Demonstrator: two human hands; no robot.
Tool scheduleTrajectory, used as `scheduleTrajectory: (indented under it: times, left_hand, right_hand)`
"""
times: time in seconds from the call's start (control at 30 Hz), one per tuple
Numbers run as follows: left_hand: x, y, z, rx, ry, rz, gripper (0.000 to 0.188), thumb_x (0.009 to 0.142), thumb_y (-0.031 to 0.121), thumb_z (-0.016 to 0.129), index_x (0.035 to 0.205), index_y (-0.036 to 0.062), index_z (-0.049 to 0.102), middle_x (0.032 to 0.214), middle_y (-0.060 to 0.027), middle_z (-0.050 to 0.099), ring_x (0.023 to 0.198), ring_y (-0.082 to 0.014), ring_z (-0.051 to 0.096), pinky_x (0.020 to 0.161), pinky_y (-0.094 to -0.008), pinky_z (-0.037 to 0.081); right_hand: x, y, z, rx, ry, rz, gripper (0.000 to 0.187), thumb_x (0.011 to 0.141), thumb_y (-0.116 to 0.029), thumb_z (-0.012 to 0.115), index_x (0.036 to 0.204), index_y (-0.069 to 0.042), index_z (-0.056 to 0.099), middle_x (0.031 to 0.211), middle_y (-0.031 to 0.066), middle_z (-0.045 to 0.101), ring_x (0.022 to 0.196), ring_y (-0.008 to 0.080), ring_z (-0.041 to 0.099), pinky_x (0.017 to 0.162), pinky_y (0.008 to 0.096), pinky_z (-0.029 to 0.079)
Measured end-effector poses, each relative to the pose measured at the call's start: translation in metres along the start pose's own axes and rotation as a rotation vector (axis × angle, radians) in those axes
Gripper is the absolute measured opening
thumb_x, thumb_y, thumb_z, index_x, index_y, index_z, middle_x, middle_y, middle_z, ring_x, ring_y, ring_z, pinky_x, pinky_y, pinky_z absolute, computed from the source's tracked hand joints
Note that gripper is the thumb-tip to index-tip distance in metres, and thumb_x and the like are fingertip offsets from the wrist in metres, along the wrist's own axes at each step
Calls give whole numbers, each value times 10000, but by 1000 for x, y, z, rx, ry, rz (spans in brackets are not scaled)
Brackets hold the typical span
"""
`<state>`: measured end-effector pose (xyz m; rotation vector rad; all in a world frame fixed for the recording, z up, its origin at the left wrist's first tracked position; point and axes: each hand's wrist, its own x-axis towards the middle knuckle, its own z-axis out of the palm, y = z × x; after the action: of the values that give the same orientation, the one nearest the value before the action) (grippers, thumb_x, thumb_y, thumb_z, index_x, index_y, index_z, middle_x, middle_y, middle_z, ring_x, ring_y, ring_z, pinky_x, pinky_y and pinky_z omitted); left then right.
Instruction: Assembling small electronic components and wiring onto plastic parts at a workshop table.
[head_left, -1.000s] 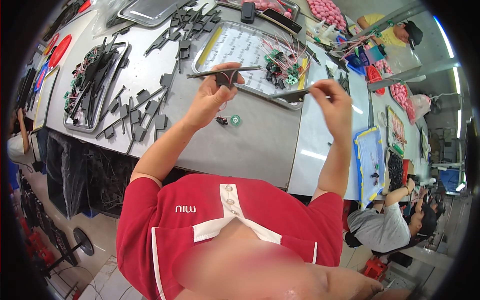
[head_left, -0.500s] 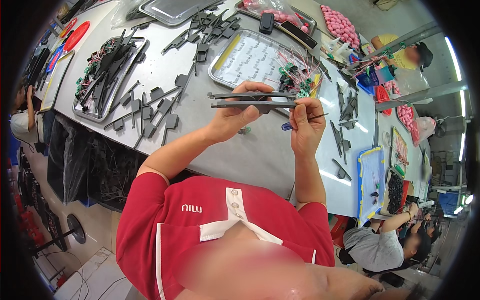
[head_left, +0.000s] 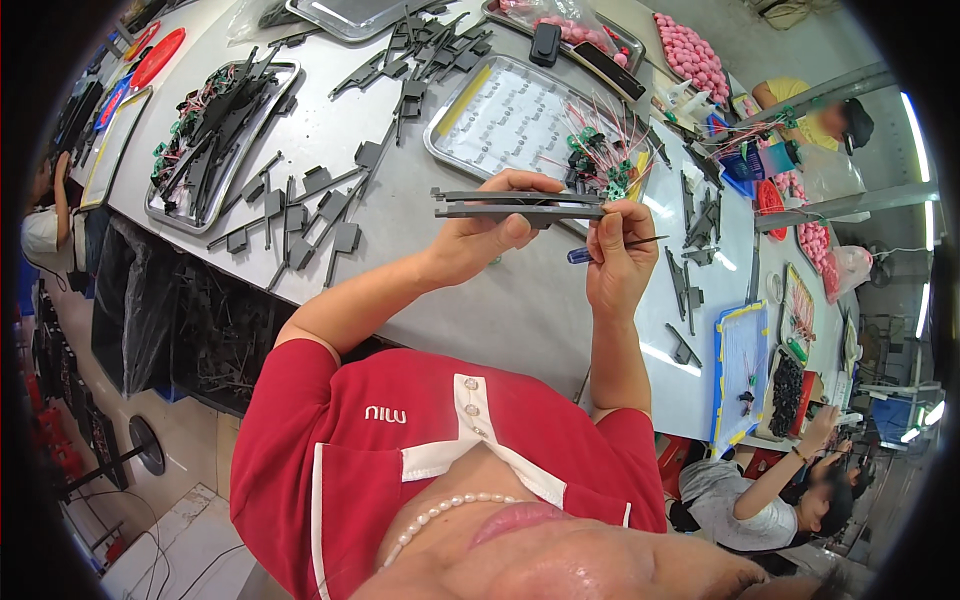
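Observation:
Two long, thin dark grey plastic strips [head_left: 530, 211] lie one against the other, level above the table. My left hand [head_left: 485, 235] is closed around their middle, thumb on the near side and fingers behind. At their right end, the fingertips of my right hand [head_left: 622, 262] pinch the tip. My right hand also grips a small screwdriver, its blue handle [head_left: 579, 256] sticking out to the left and its dark shaft to the right. Just beyond the hands, a bundle of green circuit boards with red and white wires [head_left: 600, 165] lies on a metal tray [head_left: 450, 150].
More grey plastic parts [head_left: 325, 205] are scattered on the table to the left, beside a tray [head_left: 285, 110] of parts and wired boards. Further grey pieces [head_left: 690, 280] lie to the right, near a blue-rimmed tray [head_left: 722, 380]. Co-workers [head_left: 760, 500] sit at the right.
Both hands and the strips sit slightly farther right in the picture. The two strips appear closer together at their right end. The screwdriver stays in my right hand.

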<state>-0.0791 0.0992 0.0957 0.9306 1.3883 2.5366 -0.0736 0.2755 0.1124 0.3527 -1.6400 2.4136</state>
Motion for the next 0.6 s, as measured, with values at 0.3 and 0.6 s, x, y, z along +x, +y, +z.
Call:
scheduleTrajectory:
  times: [0.3, 0.6]
  left_hand:
    - [-3, -2, 0, -36, -5, 19, 460, 913, 326, 523, 1222, 2, 418, 843, 0, 479, 693, -63, 407, 615, -199, 346]
    - [-2, -7, 0, 33, 10, 72, 457, 929, 342, 484, 1214, -12, 443, 796, 3, 485, 674, -59, 405, 612, -195, 340]
  right_hand:
    - [-2, 2, 1, -40, 18, -36, 152, 836, -150, 656, 907, -48, 569, 738, 7, 585, 580, 33, 452, 514, 160, 335]
    - [-7, -2, 4, -127, 27, -148, 258, 832, -31, 616, 1064, -66, 507, 794, -2, 570, 643, 41, 489, 558, 176, 385]
